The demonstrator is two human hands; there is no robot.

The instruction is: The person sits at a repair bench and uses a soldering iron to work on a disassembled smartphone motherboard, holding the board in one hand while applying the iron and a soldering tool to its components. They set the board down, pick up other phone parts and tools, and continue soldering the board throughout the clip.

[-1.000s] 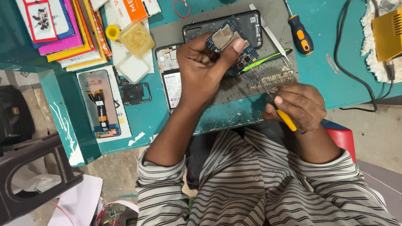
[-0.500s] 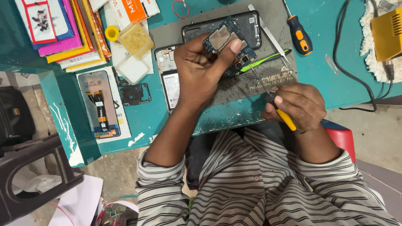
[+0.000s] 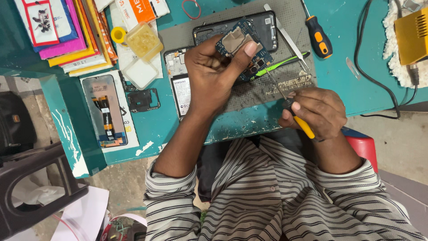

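Observation:
My left hand (image 3: 213,76) grips a blue phone circuit board (image 3: 243,44) with a metal shield, lifted over the grey work mat (image 3: 294,44). My right hand (image 3: 317,111) holds a thin yellow-handled screwdriver (image 3: 303,126); its metal shaft points up to the board's lower edge. An opened black phone body (image 3: 267,24) lies on the mat behind the board. A phone frame with a battery (image 3: 180,87) lies partly under my left hand.
An orange-and-black screwdriver (image 3: 318,38), metal tweezers (image 3: 287,38) and a green tool (image 3: 285,62) lie on the mat. A phone screen (image 3: 104,111), a small black bracket (image 3: 142,99), clear plastic boxes (image 3: 142,42), stacked colourful packets (image 3: 67,31), a yellow device (image 3: 412,33) and a black cable (image 3: 370,85) sit on the teal table.
My left hand has turned the board slightly, thumb now pressing on the metal shield. The right hand and screwdriver stay in about the same place.

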